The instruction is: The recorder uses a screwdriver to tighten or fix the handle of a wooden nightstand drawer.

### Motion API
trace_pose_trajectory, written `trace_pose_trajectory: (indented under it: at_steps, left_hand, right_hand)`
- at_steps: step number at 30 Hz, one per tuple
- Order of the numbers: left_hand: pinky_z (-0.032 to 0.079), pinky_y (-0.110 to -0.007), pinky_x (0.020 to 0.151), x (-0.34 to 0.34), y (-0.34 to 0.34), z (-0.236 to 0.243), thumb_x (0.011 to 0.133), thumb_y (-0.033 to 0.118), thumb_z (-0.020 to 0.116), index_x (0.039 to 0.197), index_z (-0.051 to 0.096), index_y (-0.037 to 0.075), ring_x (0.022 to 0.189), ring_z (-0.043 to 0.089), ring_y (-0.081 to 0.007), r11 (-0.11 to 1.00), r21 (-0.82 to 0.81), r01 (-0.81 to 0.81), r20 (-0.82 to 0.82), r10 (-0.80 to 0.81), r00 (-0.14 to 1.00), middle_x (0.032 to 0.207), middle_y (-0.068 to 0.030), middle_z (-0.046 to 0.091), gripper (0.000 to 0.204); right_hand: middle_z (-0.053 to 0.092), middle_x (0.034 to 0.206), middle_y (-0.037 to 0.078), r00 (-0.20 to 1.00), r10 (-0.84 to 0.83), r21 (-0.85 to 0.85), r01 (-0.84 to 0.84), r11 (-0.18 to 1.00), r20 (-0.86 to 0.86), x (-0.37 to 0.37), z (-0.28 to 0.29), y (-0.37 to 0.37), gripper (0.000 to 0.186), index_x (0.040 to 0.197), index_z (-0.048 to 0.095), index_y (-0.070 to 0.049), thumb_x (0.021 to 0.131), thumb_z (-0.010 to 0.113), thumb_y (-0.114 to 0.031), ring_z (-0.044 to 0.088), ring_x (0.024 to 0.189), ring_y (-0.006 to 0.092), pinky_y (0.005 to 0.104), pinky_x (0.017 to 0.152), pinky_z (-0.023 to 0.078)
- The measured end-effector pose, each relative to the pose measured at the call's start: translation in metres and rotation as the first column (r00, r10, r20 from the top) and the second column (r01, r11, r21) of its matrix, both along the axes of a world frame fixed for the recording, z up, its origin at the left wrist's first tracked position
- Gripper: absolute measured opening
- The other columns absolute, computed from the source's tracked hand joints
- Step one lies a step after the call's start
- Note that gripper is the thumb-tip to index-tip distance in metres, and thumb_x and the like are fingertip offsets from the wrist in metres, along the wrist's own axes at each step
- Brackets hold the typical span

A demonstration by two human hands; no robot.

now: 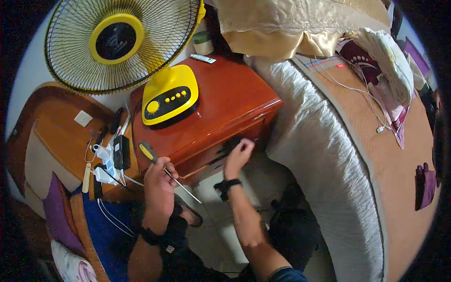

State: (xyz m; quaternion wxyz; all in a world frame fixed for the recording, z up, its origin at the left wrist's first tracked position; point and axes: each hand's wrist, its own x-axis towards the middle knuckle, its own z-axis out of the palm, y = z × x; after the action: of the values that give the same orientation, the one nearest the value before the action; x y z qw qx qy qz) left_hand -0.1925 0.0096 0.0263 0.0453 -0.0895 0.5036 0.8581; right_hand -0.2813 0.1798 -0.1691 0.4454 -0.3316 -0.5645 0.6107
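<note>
A screwdriver [184, 188] with a yellow and dark grey handle and a long thin shaft is in my left hand [159, 185]. Its handle points up and away, and its tip slants down to the right over the floor. My right hand [238, 157] is just in front of the drawers of a glossy reddish-brown cabinet [230, 98], at their right side. The fingers curl together in a pinch. Whatever lies between them, if anything, is too small or hidden to make out.
A yellow fan [171, 96] stands on the cabinet, with a small tube [203, 58] behind it. To the left, power strips and adapters [108, 162] with loose cables crowd a wooden surface. A bed's quilted silver side [319, 141] rises on the right. A slipper [191, 215] shows below.
</note>
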Motion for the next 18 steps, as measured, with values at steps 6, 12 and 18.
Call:
trace_pose_trajectory:
  at_steps: [6,12,18]
  left_hand:
    - [0.048,-0.026,0.069,-0.004,0.012,-0.006,0.094,0.018,0.063,0.102,0.064,0.005,0.082,0.061,-0.0123,1.000,-0.003,-0.006,0.017,0.006,1.000,0.087,-0.0025,0.063,0.016]
    - [0.048,-0.027,0.068,-0.001,0.003,-0.007,0.095,0.017,0.062,0.101,0.065,0.004,0.081,0.060,-0.0132,0.997,-0.060,-0.038,0.010,0.038,0.999,0.086,-0.0029,0.063,0.015]
    - [0.047,-0.027,0.072,0.000,0.002,-0.003,0.093,0.015,0.063,0.102,0.065,0.005,0.082,0.061,-0.0140,0.999,0.041,0.016,-0.006,-0.016,1.000,0.089,-0.0036,0.064,0.013]
  right_hand:
    - [0.062,0.092,0.011,0.943,0.330,-0.077,-0.333,0.940,-0.046,0.041,-0.029,-0.073,0.007,0.094,0.057,-0.001,0.091,0.058,-0.008,0.058,0.089,0.0247,0.0373,0.086,0.045]
    - [0.064,0.094,0.010,0.994,0.018,-0.037,-0.022,0.999,-0.104,0.002,-0.002,0.037,0.006,0.092,0.060,0.001,0.091,0.056,-0.003,0.059,0.091,0.0216,0.0336,0.088,0.047]
    - [0.065,0.100,0.014,0.997,-0.071,0.010,0.072,0.997,-0.020,-0.017,0.026,0.094,0.014,0.100,0.061,0.004,0.090,0.058,-0.006,0.060,0.094,0.0259,0.0363,0.092,0.046]
